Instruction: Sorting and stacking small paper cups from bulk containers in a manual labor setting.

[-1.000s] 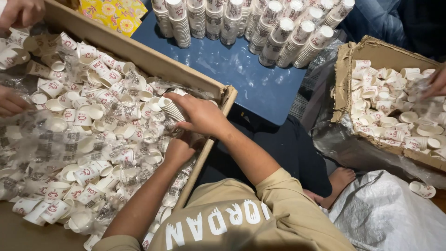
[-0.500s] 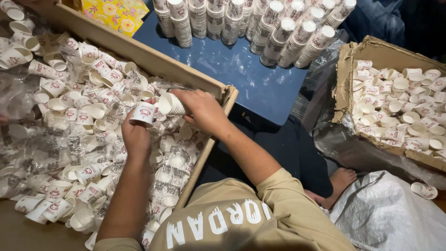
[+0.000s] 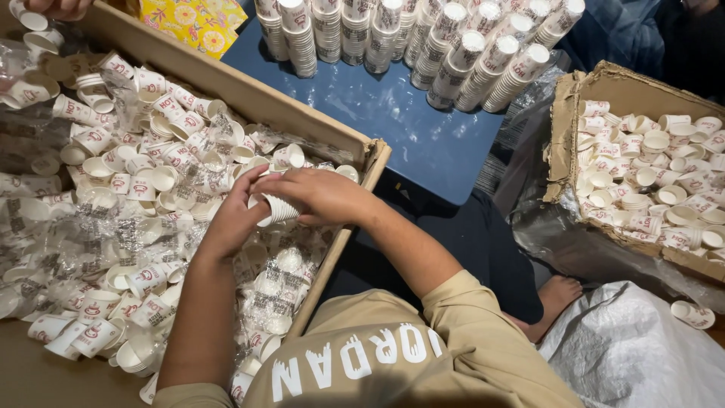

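Gripping a cup stack [image 3: 278,209], both hands' fingers [image 3: 266,181] clench, hiding its end; box [image 3: 249,98] cropped.

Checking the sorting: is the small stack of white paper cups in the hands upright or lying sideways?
Sideways: the small stack of white paper cups lies level between the left hand and right hand.

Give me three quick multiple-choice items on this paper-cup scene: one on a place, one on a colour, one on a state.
1. Where do the tall cup stacks stand?
A. on the blue board
B. inside the right box
C. on the white sack

2. What colour is the person's shirt?
A. red
B. tan
C. green

3. How are the cups in the big box?
A. neatly stacked
B. crushed flat
C. loose, jumbled

Answers: 1 A, the stacks rise from the blue board. 2 B, the shirt is tan. 3 C, the cups lie at all angles around the small stack held by left hand and right hand.
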